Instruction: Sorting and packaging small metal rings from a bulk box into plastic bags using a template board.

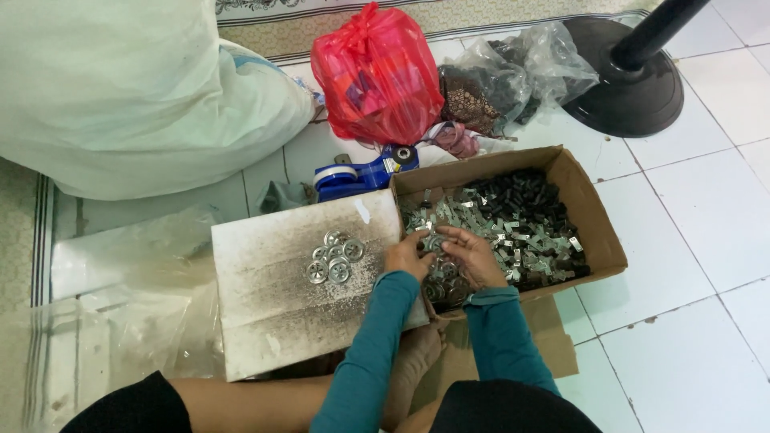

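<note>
Left hand (407, 255) and right hand (472, 255) are both inside the open brown cardboard box (597, 220), at its near-left corner, over a mass of small silver metal clips and black parts (521, 220). Both wear teal sleeves. Fingers of the left hand are curled together, pinching a small round silver metal washer (434, 243) at the tips; fingers of the right hand are bent and close on the same piece from the other side. The washer sits between the two hands, just above the box contents; its facing cannot be told, and being round it shows no long axis.

Beside the box, touching its left wall, lies a flat white soiled cardboard sheet (273, 313), long axis running left to right. On it rests a cluster of round silver washers (335, 256), lying flat, touching one another.

Behind, on the white tiled floor (698, 265): a blue tape dispenser (361, 174), a red plastic bag (375, 72), a clear plastic bag (521, 72) and a black fan base (634, 80)
</note>
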